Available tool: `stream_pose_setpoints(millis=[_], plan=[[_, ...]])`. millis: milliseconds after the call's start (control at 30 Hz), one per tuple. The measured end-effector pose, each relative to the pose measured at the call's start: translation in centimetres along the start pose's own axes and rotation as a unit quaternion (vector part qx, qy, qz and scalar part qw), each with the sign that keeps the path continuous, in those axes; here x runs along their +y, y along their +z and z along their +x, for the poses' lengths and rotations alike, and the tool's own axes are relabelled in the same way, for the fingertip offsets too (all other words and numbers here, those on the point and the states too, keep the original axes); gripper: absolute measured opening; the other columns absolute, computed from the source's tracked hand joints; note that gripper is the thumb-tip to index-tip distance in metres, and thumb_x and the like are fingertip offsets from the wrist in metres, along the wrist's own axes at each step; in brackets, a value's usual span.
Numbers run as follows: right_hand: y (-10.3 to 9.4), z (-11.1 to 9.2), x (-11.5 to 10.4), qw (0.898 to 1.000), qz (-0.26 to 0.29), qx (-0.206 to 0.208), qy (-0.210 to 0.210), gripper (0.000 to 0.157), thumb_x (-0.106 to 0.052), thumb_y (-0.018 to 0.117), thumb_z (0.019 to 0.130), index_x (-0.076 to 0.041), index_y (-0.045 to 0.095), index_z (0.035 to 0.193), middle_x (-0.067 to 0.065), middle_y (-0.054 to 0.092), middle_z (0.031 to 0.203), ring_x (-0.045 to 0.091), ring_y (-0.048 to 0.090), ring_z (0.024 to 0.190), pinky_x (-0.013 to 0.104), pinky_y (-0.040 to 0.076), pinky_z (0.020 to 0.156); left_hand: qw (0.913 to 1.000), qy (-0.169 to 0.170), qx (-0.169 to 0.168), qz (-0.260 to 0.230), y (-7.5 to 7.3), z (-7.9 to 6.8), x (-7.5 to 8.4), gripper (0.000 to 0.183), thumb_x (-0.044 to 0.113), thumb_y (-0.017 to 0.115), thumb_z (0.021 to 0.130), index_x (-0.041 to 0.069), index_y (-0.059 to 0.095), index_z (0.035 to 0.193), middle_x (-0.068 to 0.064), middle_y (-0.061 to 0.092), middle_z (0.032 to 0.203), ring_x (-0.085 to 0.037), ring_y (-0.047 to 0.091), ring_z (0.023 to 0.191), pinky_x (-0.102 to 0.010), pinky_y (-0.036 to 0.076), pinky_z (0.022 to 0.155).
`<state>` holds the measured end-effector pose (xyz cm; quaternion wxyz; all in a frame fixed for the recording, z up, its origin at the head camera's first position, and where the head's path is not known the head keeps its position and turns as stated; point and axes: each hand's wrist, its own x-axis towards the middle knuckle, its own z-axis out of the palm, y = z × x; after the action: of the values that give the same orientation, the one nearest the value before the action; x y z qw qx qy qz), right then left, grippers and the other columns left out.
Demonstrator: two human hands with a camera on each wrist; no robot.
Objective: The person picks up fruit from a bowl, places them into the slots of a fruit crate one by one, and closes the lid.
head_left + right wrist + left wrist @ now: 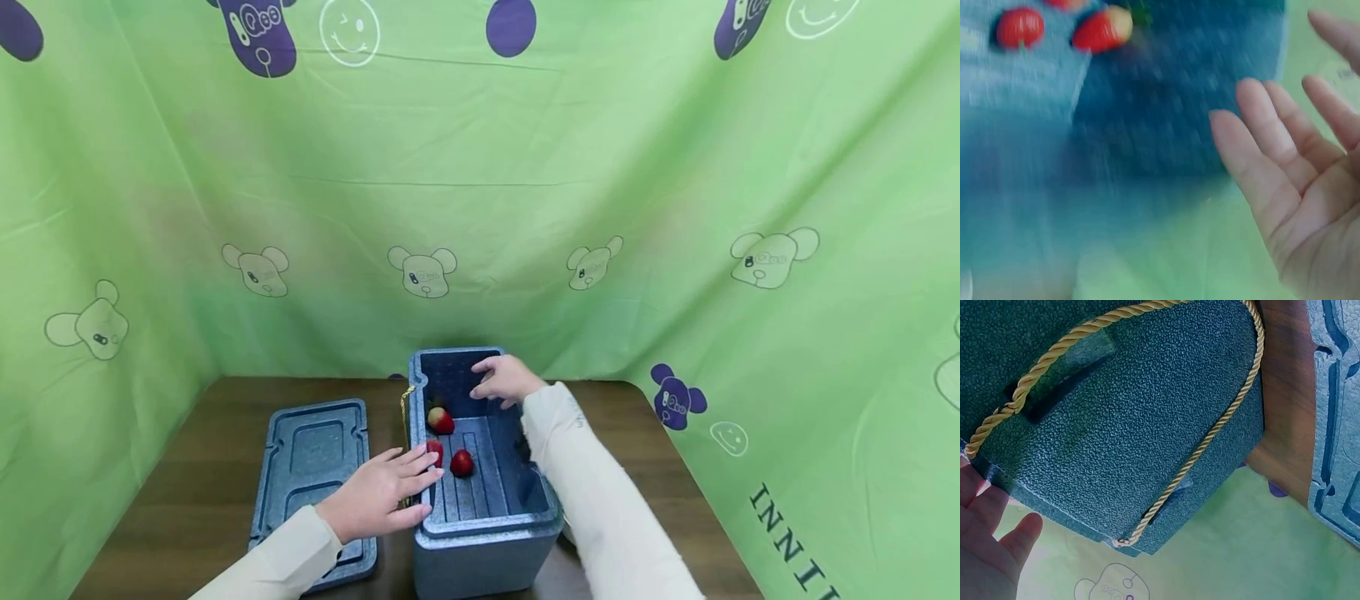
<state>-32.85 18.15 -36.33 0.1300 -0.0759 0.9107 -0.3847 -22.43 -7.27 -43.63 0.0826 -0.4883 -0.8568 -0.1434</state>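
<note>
My left hand (386, 492) rests with fingers extended on the left rim of a blue-grey foam box (487, 571). Inside the box, toward its left side, lie three red fruits that look like strawberries. One strawberry (441, 421) has a pale end, and green leaves show at it in the right wrist view. Another strawberry (462, 463) lies on the ribbed floor, and the third strawberry (435, 452) is partly covered by my left fingers. Above the far right part of the box hovers my right hand (510, 379), its fingers spread and nothing in them.
The box's lid (315, 450) lies flat on the wooden table (180, 483), left of the box. A twisted gold rope (1210, 434) runs along the box's outer left wall. Green printed cloth (480, 208) hangs behind and at both sides.
</note>
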Motion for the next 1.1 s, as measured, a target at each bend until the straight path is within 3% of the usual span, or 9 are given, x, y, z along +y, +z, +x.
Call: stream_pose_setpoints(millis=[333,467,533,700,767,967,1100], plan=[[-7.5,-4.7,3.8,0.997,0.022,-0.056,0.050,0.064,-0.010,0.065,0.085,0.008,0.038,0.140,0.029,0.055,0.126,0.043,0.058,0.111,0.051,0.053,0.079,0.9998,-0.004,0.016,0.013,0.2,-0.3,0.1,0.048,0.040,0.046,0.099,0.008,0.060,0.132,-0.011,0.054,0.136,-0.026,0.048,0.128,-0.048,0.042,0.099],[-9.4,-6.2,5.3,0.997,0.006,-0.065,0.050,0.064,-0.009,0.066,0.084,0.009,0.037,0.139,0.028,0.059,0.121,0.043,0.059,0.109,0.049,0.053,0.080,0.9998,-0.012,0.017,0.007,0.1,-0.5,0.2,0.046,0.038,0.049,0.098,0.009,0.059,0.133,-0.010,0.053,0.138,-0.027,0.046,0.130,-0.048,0.042,0.099],[-10.1,-6.9,6.2,0.996,0.000,-0.067,0.058,0.064,-0.006,0.066,0.083,0.010,0.038,0.139,0.024,0.064,0.113,0.033,0.065,0.091,0.038,0.054,0.070,0.9997,-0.018,0.013,-0.004,0.3,-0.4,0.3,0.046,0.036,0.051,0.097,0.009,0.058,0.133,-0.009,0.052,0.139,-0.027,0.045,0.131,-0.048,0.041,0.100],[-10.7,-8.4,8.2,0.994,-0.012,-0.073,0.075,0.064,-0.004,0.067,0.082,0.012,0.039,0.137,0.016,0.069,0.101,0.014,0.057,0.073,0.025,0.041,0.055,0.9995,-0.021,0.012,-0.019,0.5,-0.4,0.6,0.047,0.038,0.049,0.098,0.009,0.058,0.134,-0.010,0.051,0.139,-0.028,0.045,0.131,-0.047,0.040,0.101],[-10.7,-8.8,8.8,0.995,-0.016,-0.072,0.074,0.064,-0.005,0.068,0.082,0.013,0.039,0.136,0.016,0.070,0.102,0.015,0.060,0.080,0.025,0.042,0.057,0.9996,-0.018,0.016,-0.015,0.5,-0.4,0.7,0.047,0.039,0.047,0.099,0.009,0.058,0.133,-0.010,0.052,0.139,-0.028,0.045,0.130,-0.046,0.041,0.101],[-10.5,-8.8,10.0,0.996,0.004,-0.064,0.062,0.063,-0.003,0.068,0.079,0.016,0.040,0.133,0.009,0.068,0.095,0.005,0.048,0.057,0.018,0.034,0.049,0.9997,-0.017,0.016,-0.006,0.1,-0.3,0.6,0.046,0.036,0.051,0.097,0.008,0.059,0.133,-0.010,0.052,0.138,-0.027,0.047,0.130,-0.046,0.041,0.101],[-10.0,-8.8,10.5,0.997,0.005,-0.060,0.046,0.064,-0.002,0.068,0.077,0.017,0.040,0.132,0.012,0.067,0.096,0.004,0.049,0.059,0.018,0.036,0.050,0.9997,-0.020,0.009,-0.008,0.0,-0.2,0.6,0.046,0.036,0.051,0.097,0.009,0.058,0.133,-0.010,0.052,0.138,-0.026,0.046,0.130,-0.046,0.040,0.101]])
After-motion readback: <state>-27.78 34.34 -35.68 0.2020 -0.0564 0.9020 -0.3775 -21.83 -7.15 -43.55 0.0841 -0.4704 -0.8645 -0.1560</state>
